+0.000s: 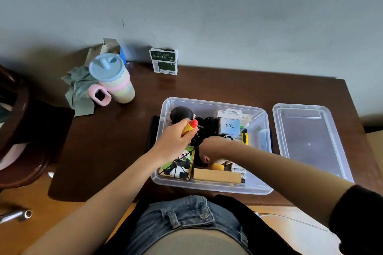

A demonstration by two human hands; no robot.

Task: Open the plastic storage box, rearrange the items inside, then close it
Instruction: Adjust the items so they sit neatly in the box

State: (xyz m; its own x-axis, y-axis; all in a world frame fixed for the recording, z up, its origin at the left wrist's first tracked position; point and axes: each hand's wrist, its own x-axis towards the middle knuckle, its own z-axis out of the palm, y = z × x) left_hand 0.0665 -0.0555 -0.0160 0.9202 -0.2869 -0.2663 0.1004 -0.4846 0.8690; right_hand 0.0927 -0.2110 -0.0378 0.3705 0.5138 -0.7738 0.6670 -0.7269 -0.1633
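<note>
Nearest us, below the table edge, are blue denim shorts, and from there 2 bare forearms reach up into 1 clear plastic storage box standing open on the dark brown wooden table. Our left hand is curled round a yellow tool with a red cap, held above the box's left half. Our right hand dips down among the contents, and we cannot tell whether it grips anything. Inside the box we count 1 black rounded figure, 1 tangle of black cable, 1 pale box marked Q88, 1 yellow utility knife, 1 panda-printed box and 1 long wooden block. The box's 1 clear plastic lid lies upturned on the table just right of it.
</note>
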